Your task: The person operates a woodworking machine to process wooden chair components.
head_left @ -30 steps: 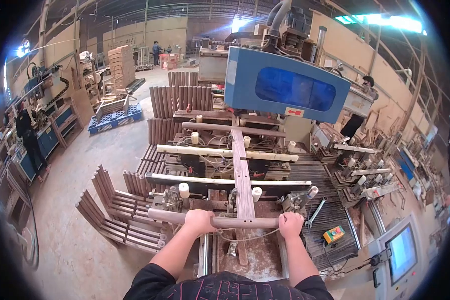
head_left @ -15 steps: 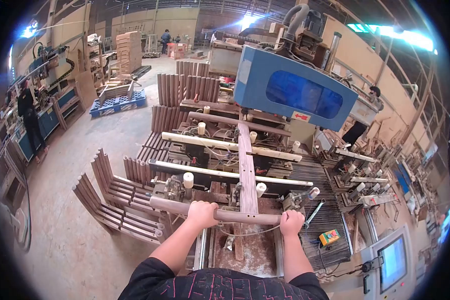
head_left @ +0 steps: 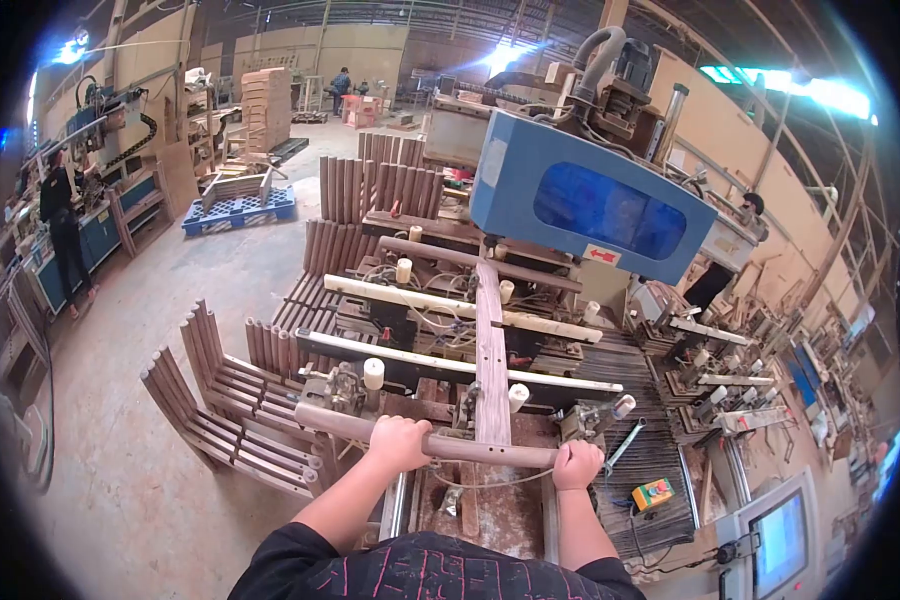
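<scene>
A wooden frame (head_left: 492, 360) lies across the machine's fixtures, its flat central board joining a near rail and a far rail (head_left: 520, 270). My left hand (head_left: 400, 444) is closed around the near rail (head_left: 470, 450), left of the joint with the board. Near the rail's right end, my right hand (head_left: 578, 464) is closed over it. Small dark holes show in the board and in the near rail. Just beyond my hands stand clamps with white cylinders (head_left: 373, 374), and long pale bars (head_left: 460, 361) run beneath the board.
A blue machine head (head_left: 590, 190) hangs over the far side. Stacked slatted wooden frames (head_left: 240, 405) stand at the left. To the right are a wrench (head_left: 625, 447), a yellow button box (head_left: 653, 494) and a control screen (head_left: 780, 535). A person (head_left: 60, 225) stands at far left.
The view has tilted slightly, so the machine and frame appear a little lower. Both hands keep their hold on the near rail, with no clear movement relative to the fixtures.
</scene>
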A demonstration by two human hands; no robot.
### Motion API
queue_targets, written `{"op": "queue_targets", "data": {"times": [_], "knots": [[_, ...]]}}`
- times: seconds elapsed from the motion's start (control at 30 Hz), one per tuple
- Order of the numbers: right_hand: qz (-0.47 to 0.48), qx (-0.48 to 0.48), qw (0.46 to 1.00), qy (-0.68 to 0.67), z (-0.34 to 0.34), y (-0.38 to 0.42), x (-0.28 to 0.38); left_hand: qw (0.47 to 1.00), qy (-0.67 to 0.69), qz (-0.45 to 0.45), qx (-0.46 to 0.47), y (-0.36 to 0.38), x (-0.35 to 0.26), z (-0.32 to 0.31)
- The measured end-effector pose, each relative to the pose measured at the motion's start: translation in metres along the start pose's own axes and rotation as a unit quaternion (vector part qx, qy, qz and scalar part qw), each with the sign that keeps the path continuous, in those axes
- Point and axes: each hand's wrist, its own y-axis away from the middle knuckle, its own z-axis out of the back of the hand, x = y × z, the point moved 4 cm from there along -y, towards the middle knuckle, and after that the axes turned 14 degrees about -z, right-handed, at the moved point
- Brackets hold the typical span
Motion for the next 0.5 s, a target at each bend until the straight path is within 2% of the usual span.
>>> {"op": "queue_targets", "data": {"times": [0.1,0.17,0.5], "knots": [[0.007,-0.014,1.000,-0.007,-0.0017,-0.0009,-0.0007,1.000,0.017,-0.002,-0.004,0.0016,-0.0014,0.0000],[0.004,-0.011,1.000,-0.010,0.0018,0.0005,0.0011,0.999,0.001,-0.013,-0.044,0.0022,-0.0013,-0.0008],[0.008,-0.017,1.000,-0.021,0.0042,-0.0001,0.0034,0.998,-0.002,-0.018,-0.068,0.0051,-0.0023,-0.0003]]}}
